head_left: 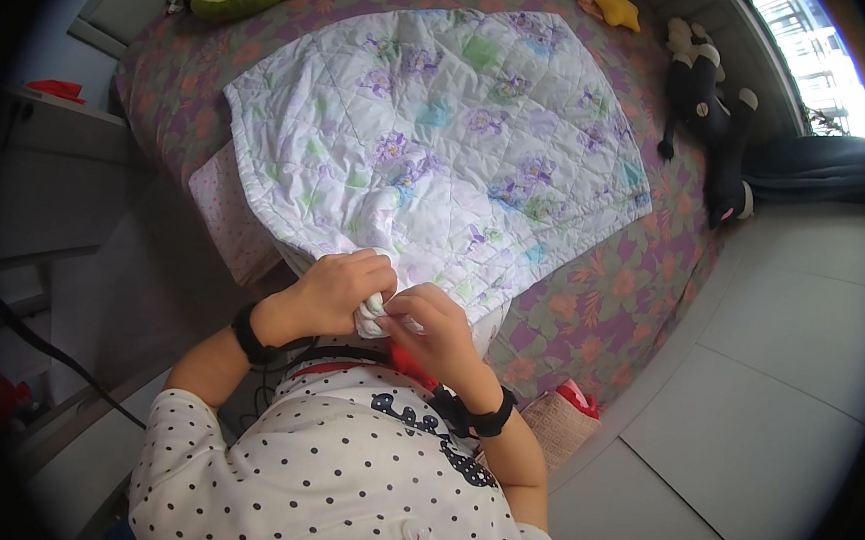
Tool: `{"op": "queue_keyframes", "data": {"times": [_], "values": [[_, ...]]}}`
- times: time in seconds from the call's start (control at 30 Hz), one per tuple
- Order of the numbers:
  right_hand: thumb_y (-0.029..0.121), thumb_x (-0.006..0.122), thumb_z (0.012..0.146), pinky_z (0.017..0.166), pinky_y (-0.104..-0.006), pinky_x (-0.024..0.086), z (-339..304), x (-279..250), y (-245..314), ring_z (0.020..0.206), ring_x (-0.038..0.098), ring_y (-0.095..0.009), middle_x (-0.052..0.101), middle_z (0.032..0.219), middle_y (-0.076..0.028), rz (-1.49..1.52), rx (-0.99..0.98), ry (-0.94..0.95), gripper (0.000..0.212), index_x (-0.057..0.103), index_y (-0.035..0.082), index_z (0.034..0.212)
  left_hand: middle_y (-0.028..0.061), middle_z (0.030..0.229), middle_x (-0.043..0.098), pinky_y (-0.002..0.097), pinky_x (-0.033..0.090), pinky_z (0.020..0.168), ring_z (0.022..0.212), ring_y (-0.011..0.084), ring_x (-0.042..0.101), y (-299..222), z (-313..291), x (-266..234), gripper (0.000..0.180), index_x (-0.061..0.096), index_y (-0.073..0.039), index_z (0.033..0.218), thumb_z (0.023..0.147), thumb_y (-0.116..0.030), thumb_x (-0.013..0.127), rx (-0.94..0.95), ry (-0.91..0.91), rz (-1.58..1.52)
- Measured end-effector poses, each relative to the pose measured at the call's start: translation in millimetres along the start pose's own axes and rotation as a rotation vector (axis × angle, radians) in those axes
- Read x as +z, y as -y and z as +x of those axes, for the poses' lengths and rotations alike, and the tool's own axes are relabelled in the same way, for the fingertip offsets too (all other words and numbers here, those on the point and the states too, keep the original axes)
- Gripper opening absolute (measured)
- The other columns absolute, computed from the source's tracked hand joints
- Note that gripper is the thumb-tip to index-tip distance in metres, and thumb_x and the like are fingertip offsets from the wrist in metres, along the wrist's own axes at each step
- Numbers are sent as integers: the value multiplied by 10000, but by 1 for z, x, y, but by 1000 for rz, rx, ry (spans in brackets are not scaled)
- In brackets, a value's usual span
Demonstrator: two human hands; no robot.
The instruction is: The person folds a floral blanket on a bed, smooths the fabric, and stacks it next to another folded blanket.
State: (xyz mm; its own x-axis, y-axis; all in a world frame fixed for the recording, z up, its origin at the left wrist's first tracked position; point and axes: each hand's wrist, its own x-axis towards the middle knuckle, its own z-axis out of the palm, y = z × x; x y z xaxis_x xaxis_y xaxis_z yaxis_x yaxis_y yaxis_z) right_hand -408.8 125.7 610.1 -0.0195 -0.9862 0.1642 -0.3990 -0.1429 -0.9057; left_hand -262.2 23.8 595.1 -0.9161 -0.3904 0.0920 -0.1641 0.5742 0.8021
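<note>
Two hands meet at the near edge of the quilt (442,140), which lies spread across the flowered bed (653,275). Your left hand (336,288) is clenched on a bunched corner of it; your right hand (438,331) pinches the same bunch, just beside the left. A black plush toy (710,109) lies well apart.

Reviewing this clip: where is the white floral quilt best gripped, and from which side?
At its near corner, from the bed's near edge. The quilt lies flat across the bed; that corner bunches up where the left hand and right hand already pinch it.
</note>
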Motion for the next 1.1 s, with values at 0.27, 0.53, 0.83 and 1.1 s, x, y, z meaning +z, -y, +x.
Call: {"op": "queue_keyframes", "data": {"times": [0.27,0.53,0.83,1.1], "values": [[132,696,652,729,-306,411,-28,2,-25,875,501,-246,514,952,-112,-16,114,115,370,535,60,977,92,664,483,348,396,553,657,286,506,6,-19,-22,186,493,-58,715,570,-68,608,-41,82,-117],[16,644,499,888,-403,318,-79,-21,-137,1087,396,-328,403,1230,-136,-623,181,-91,669,455,103,1135,70,661,512,304,388,540,623,256,509,-18,-48,-37,149,535,-33,653,521,-26,603,80,255,-245],[-16,583,555,826,-370,412,-82,-91,-192,1047,425,-325,354,1297,-83,-722,167,15,737,366,160,1237,58,524,510,291,343,439,454,193,466,-32,-123,-43,226,528,-61,515,688,-184,606,492,-107,-411],[-31,573,589,773,-407,438,-105,-108,-241,990,463,-361,379,1236,-130,-761,422,-12,843,225,231,1311,21,631,495,259,364,569,593,154,461,-49,-131,-61,136,497,-93,620,737,-134,552,720,-443,-527]]}}
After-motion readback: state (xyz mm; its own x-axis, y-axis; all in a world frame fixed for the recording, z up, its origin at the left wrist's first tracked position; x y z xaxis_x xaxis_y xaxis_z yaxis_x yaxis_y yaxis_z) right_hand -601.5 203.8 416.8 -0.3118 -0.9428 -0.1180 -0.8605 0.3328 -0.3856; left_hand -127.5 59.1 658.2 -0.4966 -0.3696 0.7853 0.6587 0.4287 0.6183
